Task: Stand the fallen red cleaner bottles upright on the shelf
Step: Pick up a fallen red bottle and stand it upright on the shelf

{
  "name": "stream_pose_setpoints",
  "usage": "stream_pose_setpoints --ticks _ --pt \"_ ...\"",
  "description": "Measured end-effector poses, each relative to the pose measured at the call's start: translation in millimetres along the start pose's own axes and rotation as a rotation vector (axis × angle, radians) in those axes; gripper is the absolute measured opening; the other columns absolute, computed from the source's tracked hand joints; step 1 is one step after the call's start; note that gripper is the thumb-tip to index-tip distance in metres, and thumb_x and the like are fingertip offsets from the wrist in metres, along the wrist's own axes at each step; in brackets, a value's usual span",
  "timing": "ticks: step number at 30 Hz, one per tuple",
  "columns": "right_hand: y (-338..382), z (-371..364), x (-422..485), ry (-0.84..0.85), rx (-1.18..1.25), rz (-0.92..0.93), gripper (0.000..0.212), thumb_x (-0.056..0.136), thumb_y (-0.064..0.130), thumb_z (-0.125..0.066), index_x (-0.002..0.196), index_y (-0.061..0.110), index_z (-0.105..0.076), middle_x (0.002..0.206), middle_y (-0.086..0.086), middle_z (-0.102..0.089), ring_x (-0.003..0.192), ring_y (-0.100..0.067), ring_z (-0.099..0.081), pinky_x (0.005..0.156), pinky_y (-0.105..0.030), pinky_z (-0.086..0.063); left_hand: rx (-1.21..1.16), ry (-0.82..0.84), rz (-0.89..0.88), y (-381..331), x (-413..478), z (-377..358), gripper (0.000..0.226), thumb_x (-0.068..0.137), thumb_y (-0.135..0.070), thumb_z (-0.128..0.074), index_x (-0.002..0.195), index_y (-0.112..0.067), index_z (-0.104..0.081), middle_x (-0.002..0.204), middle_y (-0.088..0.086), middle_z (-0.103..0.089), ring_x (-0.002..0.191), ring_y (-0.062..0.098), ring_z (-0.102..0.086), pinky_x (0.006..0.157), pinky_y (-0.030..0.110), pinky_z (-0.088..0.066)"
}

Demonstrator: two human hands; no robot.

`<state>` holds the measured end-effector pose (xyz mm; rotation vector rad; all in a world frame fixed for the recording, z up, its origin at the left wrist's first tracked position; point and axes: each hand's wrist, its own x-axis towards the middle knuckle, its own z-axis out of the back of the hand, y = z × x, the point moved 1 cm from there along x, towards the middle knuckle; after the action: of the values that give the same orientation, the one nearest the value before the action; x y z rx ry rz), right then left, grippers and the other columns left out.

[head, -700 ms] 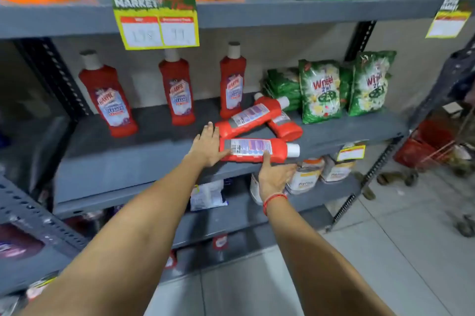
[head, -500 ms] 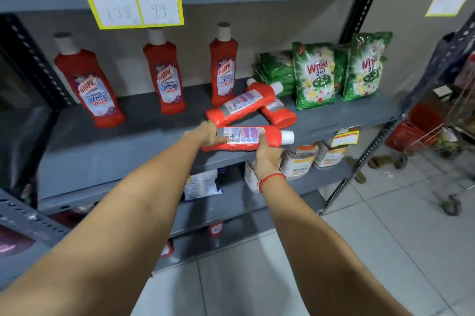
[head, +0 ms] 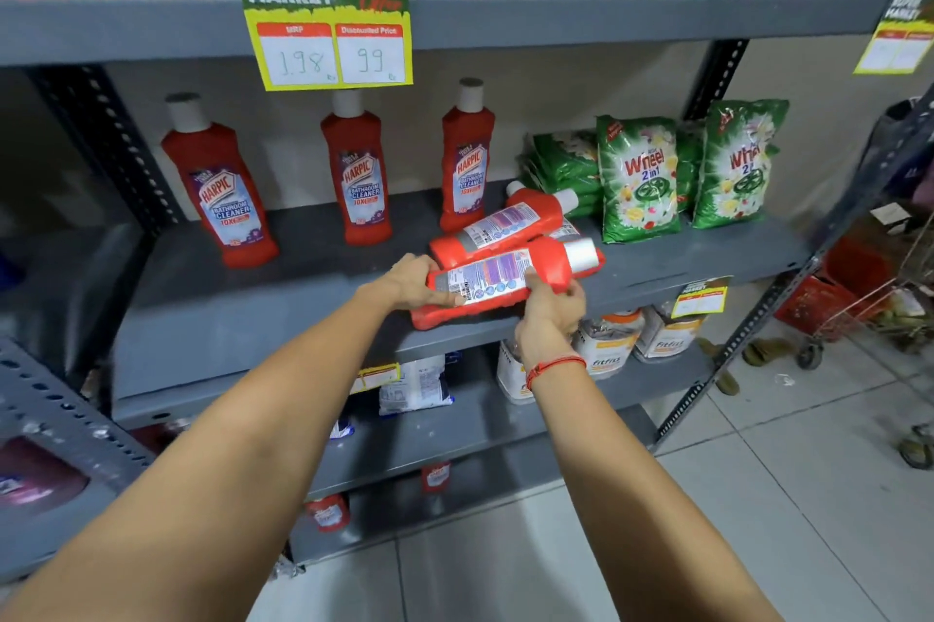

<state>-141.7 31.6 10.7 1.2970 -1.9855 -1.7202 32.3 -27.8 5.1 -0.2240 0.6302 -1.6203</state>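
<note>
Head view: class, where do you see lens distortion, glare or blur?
Head view: wide-angle bending bows the shelf edges and stretches the forearms; glare whitens the held bottle label under the left hand; the basket at right is soft.

Red bottles [head: 510, 285] are capped in white (labels purple-white); green packets [head: 638, 179] are flower-printed; the shelf [head: 252, 308] is grey.
</note>
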Motion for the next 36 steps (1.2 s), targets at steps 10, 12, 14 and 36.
stream_pose_setpoints --ticks 10,12,14,36 --pt "25.4 -81.6 -49.9 0.775 -0.211 0.444 0.061 0.068 -0.016 -0.070 0.124 -0.004 -0.049 0.115 -0.008 -0.058 0.102 -0.013 -0.057 0.079 -0.006 -0.050 -0.516 -0.241 -0.079 30.8 -49.4 17.9 0.068 0.065 -0.016 -0.082 0.123 -0.011 -0.048 0.102 0.001 -0.064 0.079 0.002 -0.060 0.080 0.015 -0.053" --pt "24.9 -101.6 -66.1 0.957 -0.328 0.519 0.061 0.068 -0.015 -0.071 0.124 -0.005 -0.050 0.120 -0.015 -0.060 0.103 -0.016 -0.058 0.079 -0.005 -0.048 -0.576 -0.337 -0.075 38.4 -62.2 19.7 0.066 0.068 -0.019 -0.081 0.124 -0.013 -0.047 0.109 -0.002 -0.063 0.086 0.003 -0.059 0.078 0.015 -0.048" --pt "23.1 -125.9 -80.3 1.097 -0.415 0.565 0.062 0.067 -0.013 -0.072 0.124 -0.005 -0.049 0.122 -0.024 -0.059 0.106 -0.021 -0.059 0.083 -0.008 -0.049 -0.592 -0.480 -0.049 52.8 -74.7 27.1 0.066 0.069 -0.022 -0.080 0.125 -0.014 -0.046 0.110 -0.006 -0.060 0.094 0.007 -0.057 0.081 0.018 -0.042" --pt "-47.8 -226.1 -121.0 1.400 -0.673 0.507 0.062 0.076 0.000 -0.071 0.130 0.002 -0.041 0.129 -0.021 -0.055 0.115 -0.029 -0.056 0.101 -0.036 -0.045 -0.668 -0.796 0.161 178.4 -104.2 56.3 0.057 0.068 -0.018 -0.080 0.115 -0.010 -0.048 0.105 0.004 -0.065 0.086 0.000 -0.061 0.073 0.007 -0.050"
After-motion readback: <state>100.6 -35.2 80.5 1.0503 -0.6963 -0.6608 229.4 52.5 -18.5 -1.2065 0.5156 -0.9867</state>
